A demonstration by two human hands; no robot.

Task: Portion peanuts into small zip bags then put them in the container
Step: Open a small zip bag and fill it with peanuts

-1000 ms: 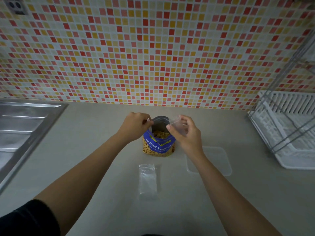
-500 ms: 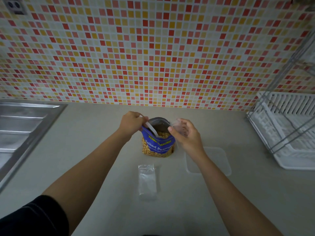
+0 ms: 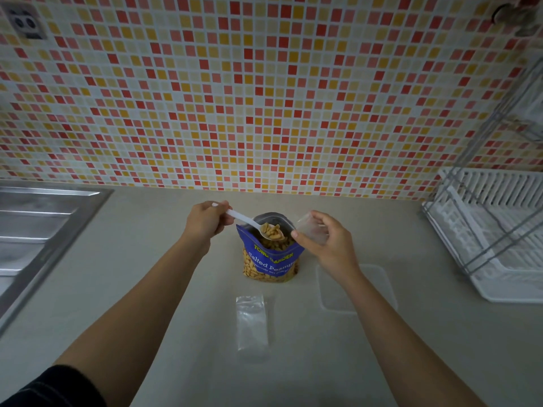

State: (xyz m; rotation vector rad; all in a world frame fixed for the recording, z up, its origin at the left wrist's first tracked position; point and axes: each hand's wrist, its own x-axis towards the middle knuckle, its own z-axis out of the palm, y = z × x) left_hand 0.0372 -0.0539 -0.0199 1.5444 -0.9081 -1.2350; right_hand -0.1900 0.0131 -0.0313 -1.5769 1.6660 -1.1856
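Plastic spoon [image 3: 252, 223] of peanuts between both hands, over pouch [image 3: 271, 259].

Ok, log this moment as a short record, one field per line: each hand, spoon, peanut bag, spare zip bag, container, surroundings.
left hand: grips the handle of the white spoon
white spoon: bowl loaded with peanuts, raised over the peanut bag's mouth
right hand: holds a small clear zip bag beside the spoon's bowl
peanut bag: blue, upright, top open, on the counter
spare zip bag: flat on the counter, nearer the person
container: clear, on the counter, right of the peanut bag
surroundings: sink left, dish rack right
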